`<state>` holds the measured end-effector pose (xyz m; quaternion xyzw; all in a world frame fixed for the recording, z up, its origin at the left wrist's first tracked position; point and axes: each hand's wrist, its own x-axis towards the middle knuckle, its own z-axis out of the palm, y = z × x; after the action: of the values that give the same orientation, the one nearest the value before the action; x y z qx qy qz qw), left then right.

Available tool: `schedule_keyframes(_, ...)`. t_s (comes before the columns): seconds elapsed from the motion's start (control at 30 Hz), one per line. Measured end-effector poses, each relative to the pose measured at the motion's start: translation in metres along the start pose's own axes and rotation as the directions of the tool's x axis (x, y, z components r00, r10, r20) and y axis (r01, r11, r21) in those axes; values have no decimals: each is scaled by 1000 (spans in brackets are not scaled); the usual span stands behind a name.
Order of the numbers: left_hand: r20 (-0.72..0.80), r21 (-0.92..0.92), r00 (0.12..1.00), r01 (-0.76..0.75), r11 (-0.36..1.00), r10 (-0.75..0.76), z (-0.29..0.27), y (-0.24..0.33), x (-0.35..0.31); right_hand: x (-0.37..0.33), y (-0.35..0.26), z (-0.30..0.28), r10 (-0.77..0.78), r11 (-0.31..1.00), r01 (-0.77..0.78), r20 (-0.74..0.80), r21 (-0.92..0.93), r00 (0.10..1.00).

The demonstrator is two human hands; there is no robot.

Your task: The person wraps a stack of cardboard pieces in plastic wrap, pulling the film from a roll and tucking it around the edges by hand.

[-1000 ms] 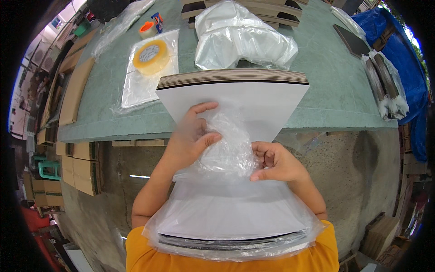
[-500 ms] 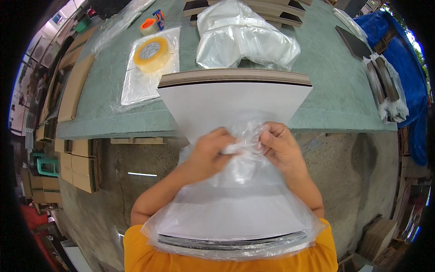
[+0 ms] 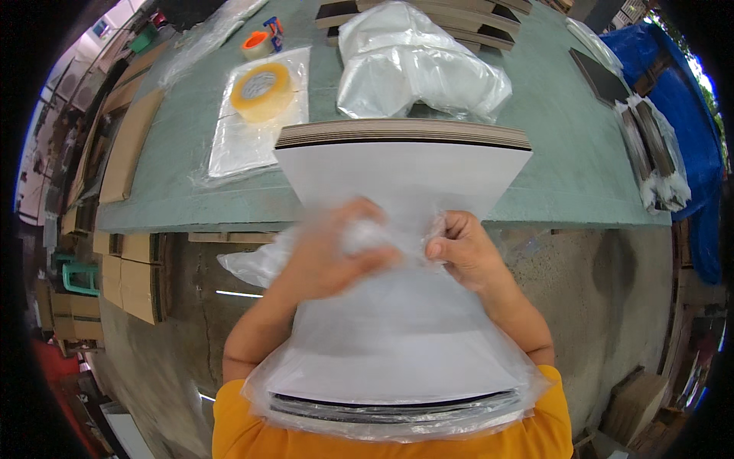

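Note:
A thick stack of flat boards with a white top sheet (image 3: 405, 172) leans against the table edge toward me. A clear plastic bag (image 3: 397, 344) covers its near part, down to my body. My right hand (image 3: 462, 249) pinches the bag's bunched edge between thumb and fingers, over the stack's middle. Opposite it, my left hand (image 3: 329, 252) is blurred by motion. Its thumb and fingers look spread apart over loose plastic, and a flap of the bag sticks out to the left behind it.
On the green table (image 3: 550, 145) lie a tape roll (image 3: 261, 92) on flat plastic bags (image 3: 229, 141), an orange-and-blue tape dispenser (image 3: 260, 43), a heap of clear plastic (image 3: 417, 69) and more stacked boards (image 3: 478, 23). Wrapped boards (image 3: 650, 145) lie at the right edge, beside a blue tarp (image 3: 692, 138).
My left hand has come away from the bunched plastic and opened, moving slightly left. The plastic between the hands has spread, and a flap now shows at the left. My right hand keeps its pinch.

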<state>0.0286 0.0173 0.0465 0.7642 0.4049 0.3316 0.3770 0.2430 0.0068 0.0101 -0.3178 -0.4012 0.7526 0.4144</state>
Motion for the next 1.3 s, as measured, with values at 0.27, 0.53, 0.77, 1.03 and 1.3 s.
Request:
schedule_keyframes(0.27,-418,-142,649,644,751,-635,-71,-45,-32,-29,-27,-28,-115,929,160,-151,334,982)
schedule_keyframes(0.53,104,133,986,-147,980,134,2,64,-4,-18,-59,35,-317,740,350,161,-575,935)
schedule_keyframes(0.77,256,-406,952,261,876,-166,-6,38,4,-17,-64,30,-418,625,294,8,-723,908)
schedule_keyframes(1.03,263,-737,942,336,587,-209,-28,29,5,-26,-42,7,-8,992,-13,166,122,986)
schedule_keyframes(1.3,497,-473,817,-27,880,292,-66,25,-15,-13,-48,-18,384,702,360,753,-614,534)
